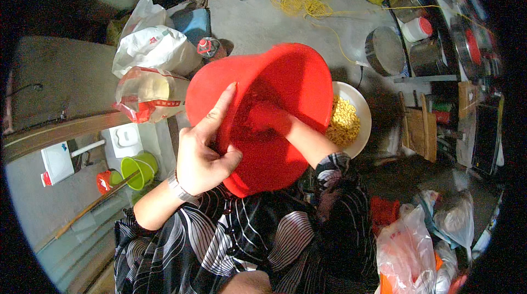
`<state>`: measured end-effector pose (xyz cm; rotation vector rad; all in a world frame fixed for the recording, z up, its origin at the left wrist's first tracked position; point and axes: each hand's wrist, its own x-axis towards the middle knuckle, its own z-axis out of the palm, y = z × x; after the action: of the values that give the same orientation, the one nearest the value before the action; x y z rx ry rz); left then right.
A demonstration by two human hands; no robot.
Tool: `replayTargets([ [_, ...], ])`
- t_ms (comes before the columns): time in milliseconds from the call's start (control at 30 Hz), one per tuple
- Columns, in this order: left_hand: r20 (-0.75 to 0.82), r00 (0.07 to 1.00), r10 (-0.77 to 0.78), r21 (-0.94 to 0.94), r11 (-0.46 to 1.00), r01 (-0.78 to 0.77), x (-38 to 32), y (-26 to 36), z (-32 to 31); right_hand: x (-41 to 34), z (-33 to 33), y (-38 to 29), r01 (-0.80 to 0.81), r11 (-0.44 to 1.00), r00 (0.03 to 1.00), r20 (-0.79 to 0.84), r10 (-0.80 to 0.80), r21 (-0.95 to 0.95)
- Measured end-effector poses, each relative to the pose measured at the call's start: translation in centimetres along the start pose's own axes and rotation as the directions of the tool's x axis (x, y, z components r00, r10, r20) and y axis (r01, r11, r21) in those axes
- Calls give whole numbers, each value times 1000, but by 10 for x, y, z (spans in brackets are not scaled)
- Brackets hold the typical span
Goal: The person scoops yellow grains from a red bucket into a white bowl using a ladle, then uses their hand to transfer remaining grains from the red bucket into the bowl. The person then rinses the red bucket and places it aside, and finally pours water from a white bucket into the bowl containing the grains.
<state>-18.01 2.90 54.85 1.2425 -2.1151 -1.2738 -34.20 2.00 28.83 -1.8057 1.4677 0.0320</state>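
Note:
A large red plastic bucket (280, 174) is tilted before my body, its wide mouth turned up toward me and to the right. My left hand (206, 154) grips its left rim, with the index finger stretched along the outer wall and the thumb at the edge. My right hand (267, 119) reaches deep into the bucket, where red shade blurs the fingers. Whether they hold anything is hidden. Beyond the bucket's right side stands a pale round basin (364, 109), partly covered by it, with yellow kernels (345, 123) that look like corn.
White plastic bags (156, 49) and a bottle with a red cap (212, 47) stand at left. Yellow cord (300, 4) lies coiled on the concrete floor (247, 22). A green bucket (139, 170) sits lower left, a round dark stool (385, 51) at right, and bags (405, 248) lower right.

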Motion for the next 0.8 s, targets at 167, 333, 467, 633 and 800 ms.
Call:
replayTargets([
  [167, -18, 1000, -20, -1, 1000, 20, -1, 1, -1, -63, -31, 10, -124, 954, 945, 261, 197, -273],
  [333, -29, 999, -19, 36, 999, 20, -2, 7, 1, -132, -66, 30, 57, 892, 991, 131, 2, -448],
  [467, -68, 985, 159, 78, 985, -153, 5, 6, 5, -191, -80, 63, 128, 958, 942, -272, -199, -257],
  [633, -42, 998, 46, 47, 998, -44, 0, 9, 4, -234, -83, 83, 14, 996, 941, -339, 17, 88],
  [800, -28, 1000, -3, 43, 999, 5, -2, 10, 3, -219, -98, 56, 28, 993, 916, -400, 22, 117],
])
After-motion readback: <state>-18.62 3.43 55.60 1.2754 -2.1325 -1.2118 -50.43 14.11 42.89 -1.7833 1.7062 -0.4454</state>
